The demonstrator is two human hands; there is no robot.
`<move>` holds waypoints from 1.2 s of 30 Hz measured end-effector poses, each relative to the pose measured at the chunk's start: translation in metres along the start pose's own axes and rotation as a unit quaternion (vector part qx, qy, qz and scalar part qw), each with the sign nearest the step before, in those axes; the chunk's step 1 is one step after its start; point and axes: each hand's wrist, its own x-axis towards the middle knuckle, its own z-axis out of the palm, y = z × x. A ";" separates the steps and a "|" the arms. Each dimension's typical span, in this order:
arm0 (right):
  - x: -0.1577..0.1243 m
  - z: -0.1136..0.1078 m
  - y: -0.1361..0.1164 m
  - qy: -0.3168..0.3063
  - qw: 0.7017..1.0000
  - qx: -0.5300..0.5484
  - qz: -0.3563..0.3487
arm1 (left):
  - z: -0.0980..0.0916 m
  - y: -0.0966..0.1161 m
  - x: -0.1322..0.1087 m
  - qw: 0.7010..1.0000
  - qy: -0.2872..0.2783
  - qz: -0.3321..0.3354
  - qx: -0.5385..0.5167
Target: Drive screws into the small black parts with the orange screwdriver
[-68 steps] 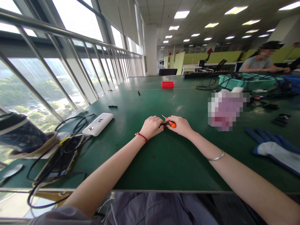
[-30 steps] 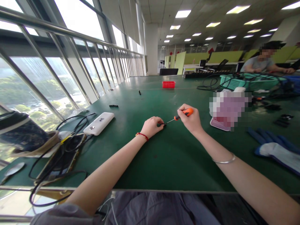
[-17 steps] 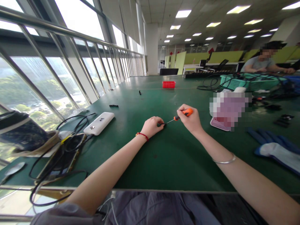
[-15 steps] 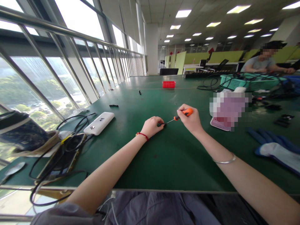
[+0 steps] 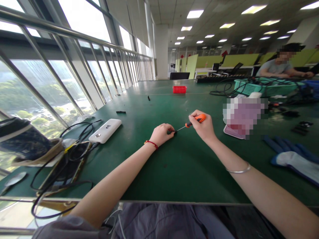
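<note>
My right hand (image 5: 203, 125) is closed around the orange and black handle of a screwdriver (image 5: 200, 118). Its thin metal shaft slants down to the left, and the tip meets a small black part (image 5: 175, 132) on the green table (image 5: 184, 166). Thumb and fingers of my left hand (image 5: 162, 133) pinch that part against the tabletop. Most of the part is hidden by the fingertips, so its exact kind cannot be made out.
Left of my hands lie a white power bank (image 5: 106, 131), black cables and a dark phone-like slab (image 5: 66, 169). Small black pieces (image 5: 121, 112) and a red bin (image 5: 179, 89) sit farther back. Rightward are a blurred-out pink item (image 5: 244, 116), gloves (image 5: 296, 159), a green basket (image 5: 269, 87) and a seated person (image 5: 276, 68).
My right hand and the screwdriver handle have shifted very slightly, with the tip staying at the black part. My left hand keeps its place.
</note>
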 end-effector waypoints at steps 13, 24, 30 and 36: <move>0.000 -0.001 -0.004 -0.018 1.000 -0.013 0.003 | -0.001 0.001 0.000 1.000 -0.003 -0.002 0.005; -0.002 0.000 -0.002 -0.015 0.998 -0.060 0.019 | 0.000 0.001 0.000 1.000 -0.004 -0.003 0.005; -0.002 0.001 -0.001 -0.017 1.000 -0.010 -0.009 | 0.000 0.001 0.000 1.000 -0.007 -0.006 0.007; -0.002 0.001 -0.003 -0.017 0.998 -0.051 0.019 | 0.000 0.000 0.000 1.000 -0.006 -0.002 0.004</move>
